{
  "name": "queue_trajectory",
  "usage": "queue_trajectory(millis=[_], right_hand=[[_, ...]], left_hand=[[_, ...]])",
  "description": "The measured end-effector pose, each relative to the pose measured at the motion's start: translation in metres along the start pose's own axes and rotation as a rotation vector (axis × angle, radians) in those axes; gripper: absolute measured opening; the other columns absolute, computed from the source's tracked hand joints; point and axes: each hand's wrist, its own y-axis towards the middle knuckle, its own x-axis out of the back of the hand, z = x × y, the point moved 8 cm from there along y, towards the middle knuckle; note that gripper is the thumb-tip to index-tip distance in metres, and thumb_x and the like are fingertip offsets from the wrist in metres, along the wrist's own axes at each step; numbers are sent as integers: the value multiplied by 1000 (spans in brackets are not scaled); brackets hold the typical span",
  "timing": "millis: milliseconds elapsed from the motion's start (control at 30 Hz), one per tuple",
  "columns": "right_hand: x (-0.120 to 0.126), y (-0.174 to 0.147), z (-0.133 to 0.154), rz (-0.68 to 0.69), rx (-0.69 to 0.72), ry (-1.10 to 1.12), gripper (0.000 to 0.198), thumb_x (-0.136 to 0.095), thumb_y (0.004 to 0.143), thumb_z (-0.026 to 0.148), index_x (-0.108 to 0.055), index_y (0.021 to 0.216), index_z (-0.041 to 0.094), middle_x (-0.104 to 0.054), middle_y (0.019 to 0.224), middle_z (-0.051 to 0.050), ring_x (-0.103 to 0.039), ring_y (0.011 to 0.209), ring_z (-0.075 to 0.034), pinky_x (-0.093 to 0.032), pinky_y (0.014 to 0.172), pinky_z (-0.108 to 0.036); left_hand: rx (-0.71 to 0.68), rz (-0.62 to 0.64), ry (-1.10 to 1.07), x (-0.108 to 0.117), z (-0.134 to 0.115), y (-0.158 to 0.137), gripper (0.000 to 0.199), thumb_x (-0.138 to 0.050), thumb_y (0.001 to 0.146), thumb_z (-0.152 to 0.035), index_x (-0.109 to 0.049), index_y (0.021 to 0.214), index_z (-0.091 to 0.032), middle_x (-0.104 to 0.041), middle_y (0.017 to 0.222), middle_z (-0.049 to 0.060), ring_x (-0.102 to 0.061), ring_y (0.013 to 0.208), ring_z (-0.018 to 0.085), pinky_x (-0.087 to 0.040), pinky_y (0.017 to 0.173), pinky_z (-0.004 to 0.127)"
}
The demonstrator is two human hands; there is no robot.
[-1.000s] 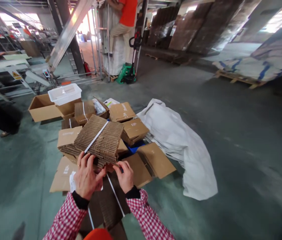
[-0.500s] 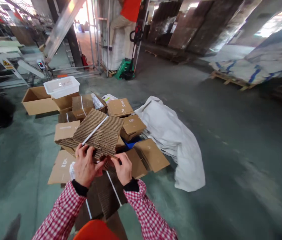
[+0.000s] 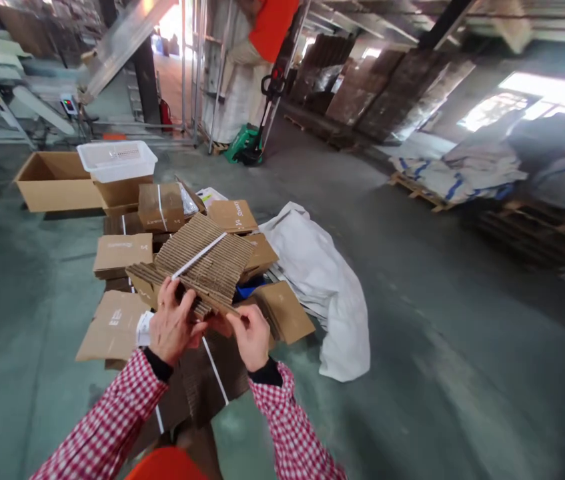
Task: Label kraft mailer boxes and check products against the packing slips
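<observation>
A strapped bundle of flattened cardboard boxes [image 3: 212,250], ridged edges upward and a white band across it, sits tilted on the pile in front of me. My left hand [image 3: 173,327] is closed around its near left edge, fingers curled over the ridged sheets. At the near right corner, my right hand [image 3: 253,337] pinches the end of a folded cardboard sheet [image 3: 219,305] that stands out from the bundle. The fingertips' undersides are hidden. Below my hands lies another strapped cardboard stack [image 3: 212,380].
Several printed cartons surround the bundle, including a flat one [image 3: 112,327] at left. A white sheet [image 3: 319,287] lies on the floor at right. Behind stand an open carton [image 3: 62,193], a clear plastic bin [image 3: 117,160], a green pallet truck [image 3: 247,143] and a person in orange [image 3: 275,30].
The cardboard sheet's edge now lifts further from the bundle between my hands. My right hand keeps its pinch. The camera view has turned a little to the right.
</observation>
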Motion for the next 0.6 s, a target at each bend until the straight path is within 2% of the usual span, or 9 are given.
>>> queue_trajectory(millis=[133,200,267,367,433,500,600], right_hand=[[1,-37,-59,-47,-158,2,23,-62,83,40,-59,73,19,-60,68,-1,-56,63,-15,-47,60,-28],[1,-43,-66,-63,-185,29,25,-62,83,41,-59,73,19,-61,68,-1,-57,63,-16,-48,60,-28],[5,-35,-48,-68,-147,29,24,-62,83,40,-60,74,18,-61,70,-2,-58,65,-16,-49,62,-28],[16,-15,-5,-76,-18,-2,21,-63,85,37,-62,76,18,-61,73,-3,-58,69,-16,-49,66,-29],[21,-13,3,-63,34,-7,20,-63,85,36,-62,78,17,-62,75,-3,-58,70,-16,-49,68,-30],[21,-27,-17,-48,15,4,20,-63,85,36,-62,77,17,-63,74,-3,-60,69,-16,-50,66,-29],[21,-62,-68,-36,-99,50,24,-63,84,39,-59,71,19,-63,69,-1,-61,63,-15,-51,59,-27]], left_hand=[[37,42,-15,-3,-3,2,54,-76,71,-52,-62,109,-17,-36,139,21,-33,135,42,-47,100,49],[42,41,-26,0,-3,4,51,-74,73,-54,-62,108,-17,-38,137,21,-33,135,41,-45,102,50],[63,58,-50,1,2,5,50,-73,75,-51,-62,109,-16,-37,138,22,-34,135,41,-46,101,50],[110,103,-73,1,11,1,57,-72,75,-52,-59,117,-16,-26,147,25,-36,135,42,-55,87,47],[103,127,-65,0,11,-1,59,-74,74,-53,-59,118,-16,-22,150,25,-34,137,43,-57,83,46],[113,146,-46,0,9,0,58,-78,71,-49,-60,116,-17,-23,150,24,-35,136,43,-58,79,44],[178,145,-34,3,11,5,54,-77,71,-50,-61,112,-18,-24,150,24,-43,131,40,-60,71,41]])
